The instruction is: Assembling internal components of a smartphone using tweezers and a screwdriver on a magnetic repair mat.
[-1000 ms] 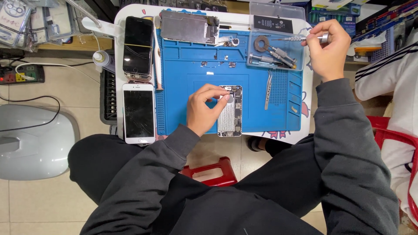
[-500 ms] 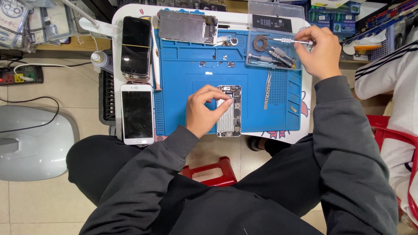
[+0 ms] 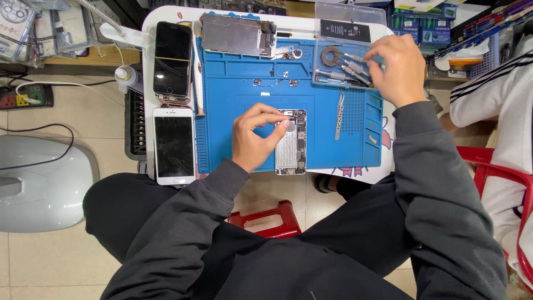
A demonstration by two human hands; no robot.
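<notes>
An opened phone body (image 3: pixel 292 150) with bare metal inside lies at the front of a blue work mat (image 3: pixel 250 91). My left hand (image 3: pixel 252 136) rests on the phone's left side, thumb and fingers pinched together at its upper part. My right hand (image 3: pixel 398 66) is at the back right, over a clear tool tray (image 3: pixel 325 83). Its fingers close around a thin screwdriver (image 3: pixel 355 58) that points left among several other drivers. Silver tweezers (image 3: pixel 338 108) lie on the mat between my two hands.
A black phone (image 3: pixel 173 58) and a white phone with a cracked screen (image 3: pixel 174 144) lie left of the mat. A metal screen plate (image 3: pixel 239 34) sits at the back. Another person's striped white sleeve (image 3: pixel 494 105) is at the right. A red stool (image 3: pixel 266 219) stands below.
My right hand has come down and left with the screwdriver, from above the tray's far right corner onto the tray. My left hand stays on the phone.
</notes>
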